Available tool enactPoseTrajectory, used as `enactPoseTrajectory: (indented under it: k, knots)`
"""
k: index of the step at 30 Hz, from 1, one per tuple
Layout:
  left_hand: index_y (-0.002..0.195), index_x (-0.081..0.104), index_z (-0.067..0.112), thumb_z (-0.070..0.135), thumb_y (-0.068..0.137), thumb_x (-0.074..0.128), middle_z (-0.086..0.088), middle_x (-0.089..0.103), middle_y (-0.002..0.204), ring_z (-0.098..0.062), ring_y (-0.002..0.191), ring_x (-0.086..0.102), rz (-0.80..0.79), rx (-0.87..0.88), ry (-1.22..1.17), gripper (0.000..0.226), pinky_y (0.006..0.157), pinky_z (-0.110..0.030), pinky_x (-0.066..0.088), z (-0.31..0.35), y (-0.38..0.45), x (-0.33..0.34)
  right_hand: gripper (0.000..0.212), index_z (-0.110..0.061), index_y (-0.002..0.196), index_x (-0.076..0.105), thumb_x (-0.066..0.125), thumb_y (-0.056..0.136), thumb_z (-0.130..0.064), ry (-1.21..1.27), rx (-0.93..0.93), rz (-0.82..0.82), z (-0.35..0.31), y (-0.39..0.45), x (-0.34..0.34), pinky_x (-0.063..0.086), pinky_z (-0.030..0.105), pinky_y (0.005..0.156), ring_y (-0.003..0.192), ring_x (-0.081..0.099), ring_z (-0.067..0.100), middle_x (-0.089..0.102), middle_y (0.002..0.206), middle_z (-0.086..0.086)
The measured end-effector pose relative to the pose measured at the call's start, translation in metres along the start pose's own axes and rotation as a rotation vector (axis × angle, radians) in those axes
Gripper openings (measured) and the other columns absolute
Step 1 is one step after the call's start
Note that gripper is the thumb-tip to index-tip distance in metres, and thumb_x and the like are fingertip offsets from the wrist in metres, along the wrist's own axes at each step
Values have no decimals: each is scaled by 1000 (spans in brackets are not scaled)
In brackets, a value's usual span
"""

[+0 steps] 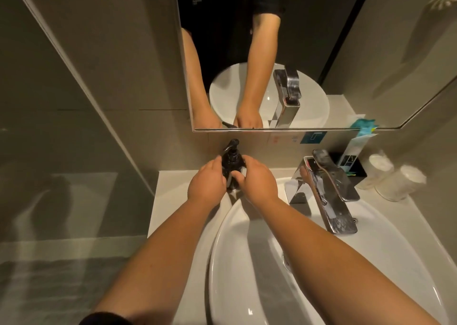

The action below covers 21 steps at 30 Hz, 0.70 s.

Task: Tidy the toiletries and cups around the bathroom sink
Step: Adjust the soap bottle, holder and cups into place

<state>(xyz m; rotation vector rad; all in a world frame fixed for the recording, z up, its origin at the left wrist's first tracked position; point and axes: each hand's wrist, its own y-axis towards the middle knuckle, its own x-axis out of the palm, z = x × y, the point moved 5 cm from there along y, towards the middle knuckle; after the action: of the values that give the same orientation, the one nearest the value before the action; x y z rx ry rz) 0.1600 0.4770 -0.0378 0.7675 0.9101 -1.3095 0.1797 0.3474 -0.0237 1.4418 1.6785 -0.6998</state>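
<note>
Dark pump bottle (231,166) upright on counter (173,201), back-left of sink (247,263). Left hand (206,183) and right hand (257,180) grip it, fingers curled around; base contact probably, partly hidden.

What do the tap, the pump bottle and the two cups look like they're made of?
Tap: polished chrome-look metal, mirror reflections. Pump bottle: dark glossy, plastic or glass, cannot tell which. Two cups: clear, see-through walls, glass or plastic.
</note>
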Motion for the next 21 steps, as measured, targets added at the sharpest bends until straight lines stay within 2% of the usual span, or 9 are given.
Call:
enactPoseTrajectory:
  k: [3, 6, 9, 11, 14, 17, 21]
  knots:
    - [142, 34, 15, 17, 93, 44, -10, 56, 125, -27, 107, 55, 6, -15, -17, 50, 79, -37, 47, 2, -8, 4, 34, -18, 124, 51, 55, 93, -30, -26, -35, -37, 1, 1, 0, 49, 39, 79, 99, 59, 30, 66, 108, 8]
    - [149, 25, 15, 17, 95, 42, -10, 54, 130, -28, 109, 55, 5, -52, -19, 56, 82, -38, 47, 2, -18, 7, 39, -13, 131, 44, 51, 95, -27, -58, -52, -55, 2, -2, 0, 46, 40, 78, 99, 59, 32, 65, 109, 12]
    - [151, 20, 15, 15, 96, 41, -11, 50, 137, -28, 112, 55, 12, -81, -33, 58, 85, -39, 48, 1, -13, 3, 46, -9, 136, 42, 52, 95, -27, -45, 12, -20, 6, -7, -1, 45, 40, 87, 106, 57, 34, 65, 114, 13]
    - [150, 21, 16, 12, 95, 41, -11, 50, 137, -29, 108, 57, 16, -85, -64, 59, 82, -39, 49, 1, -6, -1, 37, -12, 127, 50, 52, 93, -26, -58, 22, -21, 7, -9, 3, 44, 40, 87, 103, 58, 33, 67, 109, 12]
    - [149, 25, 19, 7, 93, 40, -11, 54, 129, -28, 96, 58, -8, -44, -106, 59, 74, -37, 49, 4, -3, 1, 25, -14, 115, 53, 50, 91, -22, -97, 3, -31, 7, -6, 7, 42, 37, 79, 89, 59, 31, 68, 93, 10]
    - [150, 22, 22, 5, 92, 40, -8, 50, 136, -27, 102, 57, -11, -51, -127, 63, 80, -39, 51, 1, -6, 6, 24, -13, 114, 50, 48, 91, -15, -132, -10, -50, 9, 1, 10, 34, 34, 70, 82, 59, 34, 66, 85, 11]
    - [151, 22, 22, 4, 93, 40, -7, 47, 141, -27, 115, 54, -1, -65, -155, 64, 91, -38, 49, -2, -10, 9, 33, -13, 123, 48, 49, 90, -13, -124, -26, -67, 11, 8, 11, 39, 36, 73, 85, 60, 33, 67, 87, 12]
